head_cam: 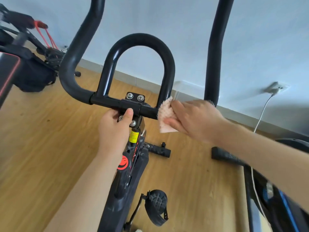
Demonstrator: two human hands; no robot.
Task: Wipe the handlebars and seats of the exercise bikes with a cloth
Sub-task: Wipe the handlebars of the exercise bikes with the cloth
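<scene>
Black handlebars of an exercise bike fill the middle of the view, with a central loop and two long side bars rising out of frame. My left hand grips the crossbar at its bolted centre clamp, thumb on top. My right hand holds a pale pink cloth wrapped against the right part of the crossbar, at the foot of the loop. The seat is out of view.
The bike frame with a red knob and a pedal stands below on a wooden floor. Another black machine with red bands is at the left. At the right, a white cable runs from a wall socket, above a dark blue-trimmed machine.
</scene>
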